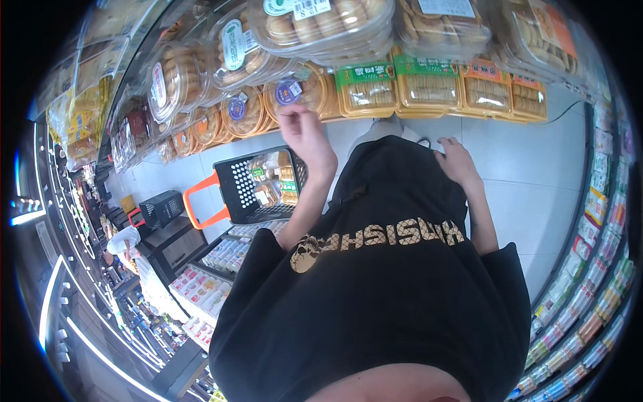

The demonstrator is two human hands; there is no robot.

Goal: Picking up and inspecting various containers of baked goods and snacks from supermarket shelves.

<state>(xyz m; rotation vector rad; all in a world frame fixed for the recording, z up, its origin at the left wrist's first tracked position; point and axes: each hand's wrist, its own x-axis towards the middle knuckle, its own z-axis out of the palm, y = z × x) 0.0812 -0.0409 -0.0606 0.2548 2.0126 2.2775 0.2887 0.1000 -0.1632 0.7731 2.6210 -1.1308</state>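
Note:
My left hand (304,131) is raised in front of the shelf, its fingers curled. The fingertips overlap the lower edge of a round tub of pastries (310,91) with a purple label; whether they touch it I cannot tell. To its left stands another round tub (243,111). On the right are yellow-based packs of biscuits (368,93) with green labels. My right hand (456,160) hangs beside my right thigh, fingers slightly spread and holding nothing. Above the tubs, clear plastic boxes of cookies (321,25) are stacked.
A black shopping basket (236,183) with an orange handle stands on the floor to my left, holding several packs. Farther left are another black basket (163,207) and a person in white (125,241). Shelves of small packets (585,301) line the right side.

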